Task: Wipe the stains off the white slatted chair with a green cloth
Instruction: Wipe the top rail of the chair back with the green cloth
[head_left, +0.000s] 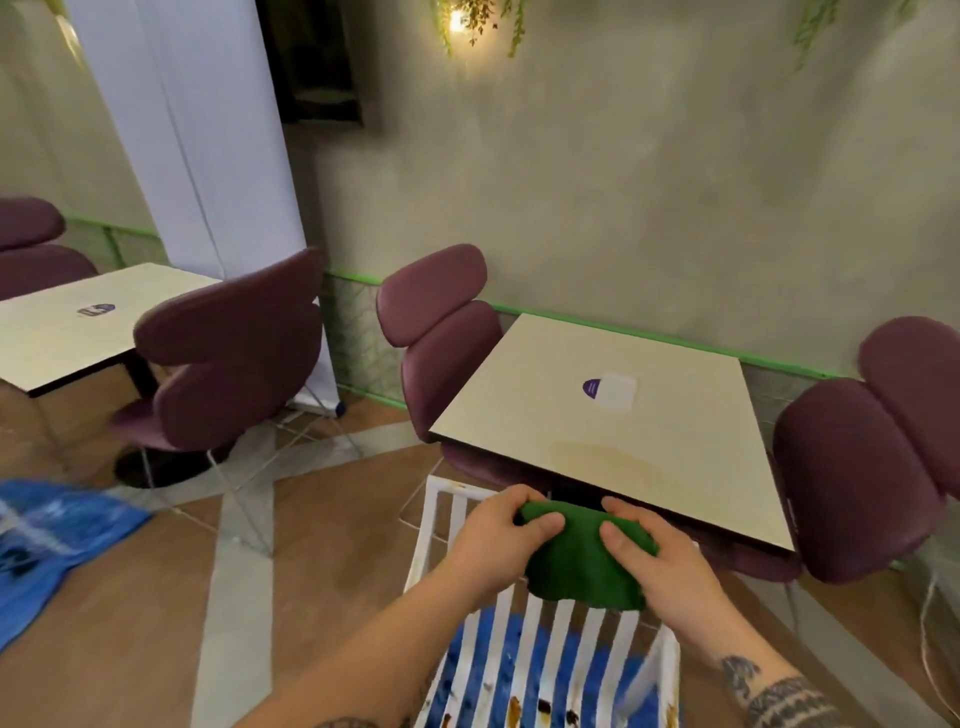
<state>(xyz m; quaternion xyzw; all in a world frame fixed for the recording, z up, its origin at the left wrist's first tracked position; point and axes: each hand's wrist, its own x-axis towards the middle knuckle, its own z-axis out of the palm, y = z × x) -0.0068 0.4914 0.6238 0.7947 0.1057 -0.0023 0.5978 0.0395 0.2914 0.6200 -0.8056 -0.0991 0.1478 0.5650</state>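
A white slatted chair (524, 649) stands below me at the bottom centre, its slats running away from me. Brown stains dot the near ends of the slats. Over the chair's far part I hold a green cloth (582, 561) with both hands. My left hand (498, 540) grips the cloth's upper left edge, thumb on top. My right hand (660, 561) grips its right side, fingers curled over the fabric. The cloth hangs bunched between them and hides the slats beneath.
A cream square table (649, 457) sits just beyond the chair, with purple padded chairs (857, 467) at its sides. A second table (78, 332) and purple chair (234, 353) stand at left. Blue fabric (52, 545) lies on the wooden floor at left.
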